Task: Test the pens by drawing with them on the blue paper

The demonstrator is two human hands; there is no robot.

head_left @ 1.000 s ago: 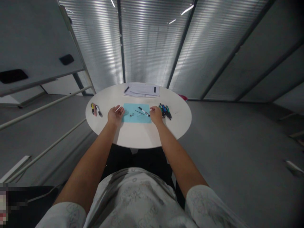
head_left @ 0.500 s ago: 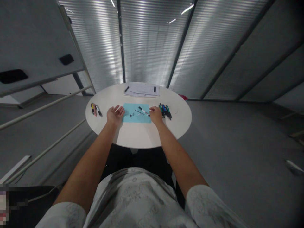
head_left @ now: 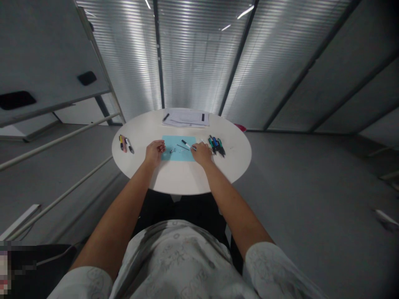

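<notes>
A light-blue sheet lies on the round white table. On it rest a white pen with a black end, a thin dark rod like a refill, and small metallic bits. My right hand reaches over the sheet's right edge, its fingers closed at the near end of the white pen. At the sheet's left edge my left hand has its fingers curled in; whatever may be inside them is hidden.
Several pens with green, blue and black parts lie right of my right hand. Yellow, pink and white markers are at the table's left. Papers with a black pen lie at the back. The table's rim curves toward me.
My left hand has turned from palm-up with spread fingers to curled fingers. My right hand has shifted slightly left, from beside the white pen onto its near end.
</notes>
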